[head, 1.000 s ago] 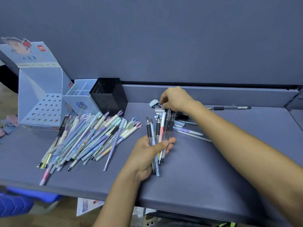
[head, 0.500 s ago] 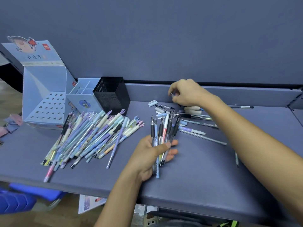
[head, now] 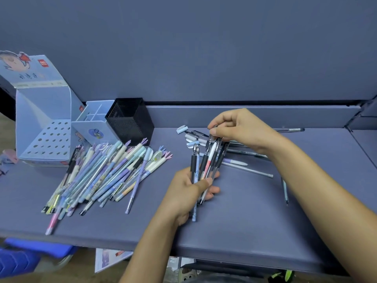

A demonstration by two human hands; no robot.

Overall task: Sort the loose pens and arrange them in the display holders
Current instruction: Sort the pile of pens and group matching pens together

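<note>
Change: right hand (head: pixel 240 129) is carrying a pinched pen (head: pixel 211 139) forward to the bundle (head: pixel 207 166).
Bundle: left hand (head: pixel 187 190) is gripping it, mid-frame.
Progress: display holders (head: pixel 91 127), upper left, are showing no pens; the pile (head: pixel 106 170) is lying unsorted.

Three holders (head: pixel 130 119), roughly fifty pens (head: pixel 106 176)
</note>
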